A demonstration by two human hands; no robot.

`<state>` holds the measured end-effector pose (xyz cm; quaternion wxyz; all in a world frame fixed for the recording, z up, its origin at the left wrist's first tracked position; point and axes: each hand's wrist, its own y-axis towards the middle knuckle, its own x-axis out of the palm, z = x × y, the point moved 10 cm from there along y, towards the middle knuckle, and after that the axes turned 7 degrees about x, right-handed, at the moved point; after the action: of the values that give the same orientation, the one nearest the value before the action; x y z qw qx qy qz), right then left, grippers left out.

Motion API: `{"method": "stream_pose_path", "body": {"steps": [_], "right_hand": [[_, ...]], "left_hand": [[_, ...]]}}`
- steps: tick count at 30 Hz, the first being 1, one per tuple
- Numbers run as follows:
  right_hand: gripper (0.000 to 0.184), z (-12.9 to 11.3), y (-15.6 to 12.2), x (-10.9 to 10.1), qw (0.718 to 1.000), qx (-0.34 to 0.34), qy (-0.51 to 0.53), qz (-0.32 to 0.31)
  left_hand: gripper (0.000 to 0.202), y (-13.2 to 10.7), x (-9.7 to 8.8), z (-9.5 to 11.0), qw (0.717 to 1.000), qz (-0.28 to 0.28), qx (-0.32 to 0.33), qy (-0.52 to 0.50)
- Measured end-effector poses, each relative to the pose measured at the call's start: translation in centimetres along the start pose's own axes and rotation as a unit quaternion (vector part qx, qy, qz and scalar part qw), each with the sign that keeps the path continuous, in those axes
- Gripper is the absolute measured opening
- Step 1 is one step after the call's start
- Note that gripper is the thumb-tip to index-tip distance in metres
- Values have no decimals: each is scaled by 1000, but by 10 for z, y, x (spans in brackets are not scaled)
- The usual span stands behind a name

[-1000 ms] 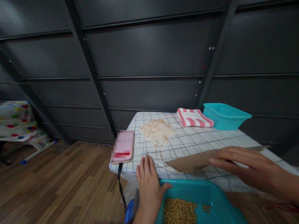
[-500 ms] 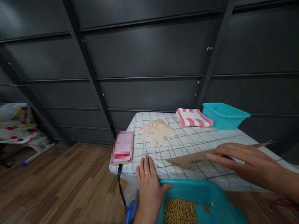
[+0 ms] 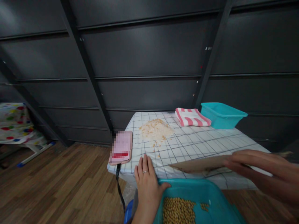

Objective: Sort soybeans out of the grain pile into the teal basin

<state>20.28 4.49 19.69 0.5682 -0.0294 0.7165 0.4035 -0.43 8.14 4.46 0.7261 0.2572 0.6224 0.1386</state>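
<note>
My left hand (image 3: 147,183) grips the near-left rim of a teal tub (image 3: 210,193), fingers lying flat on the table edge and thumb hooked over the rim. Tan beans (image 3: 178,210) lie in the tub's bottom. My right hand (image 3: 263,172) holds a strip of brown cardboard (image 3: 201,164) flat and low over the table's front edge, just above the tub's far rim. Farther back on the checked tablecloth (image 3: 187,143) sits a pale heap of grains (image 3: 156,130), with a few loose ones trailing toward me.
A pink phone (image 3: 121,147) with a dark strap lies at the table's left corner. A pink-and-white striped cloth (image 3: 191,117) and a second teal tub (image 3: 221,115) sit at the back right. Dark metal wall panels stand behind; wooden floor (image 3: 58,186) lies left.
My right hand has drawn the cardboard strip toward me and to the right, down to the table's front edge over the tub. The left hand has stayed on the rim.
</note>
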Motion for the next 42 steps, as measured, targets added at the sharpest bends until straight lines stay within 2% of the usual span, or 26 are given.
{"method": "stream_pose_path", "body": {"steps": [1, 3, 6, 9, 13, 18, 24, 30, 36, 42], "right_hand": [[17, -3, 5, 8, 999, -24, 8, -27], [28, -14, 11, 19, 995, -93, 7, -42], [40, -26, 15, 26, 984, -171, -42, -9], [42, -33, 18, 26, 973, -204, -102, 38], [41, -35, 19, 24, 968, -210, -122, 57], [41, -40, 20, 28, 973, -212, -89, 20], [41, -45, 29, 18, 968, -218, -106, 69], [41, -44, 29, 24, 967, -222, -110, 56], [36, -45, 33, 19, 966, -217, -118, 80], [41, -45, 25, 23, 974, -211, -71, 34]], "left_hand": [[103, 0, -1, 0, 1000, 2, -2, -3], [101, 1, -3, 0, 1000, 2, -12, -5], [99, 1, -3, -1, 1000, -3, -16, -4], [101, 0, -1, -1, 1000, -4, -7, -7], [103, -1, 0, -2, 1000, -1, -8, -8], [101, 0, 0, -1, 1000, -4, -7, 1], [101, 0, 1, -1, 1000, -8, -10, 2], [101, -1, 2, -2, 1000, -12, -10, -2], [99, 0, 1, -2, 1000, -9, -15, -2], [102, 0, -1, -1, 1000, -5, -8, -3]]}}
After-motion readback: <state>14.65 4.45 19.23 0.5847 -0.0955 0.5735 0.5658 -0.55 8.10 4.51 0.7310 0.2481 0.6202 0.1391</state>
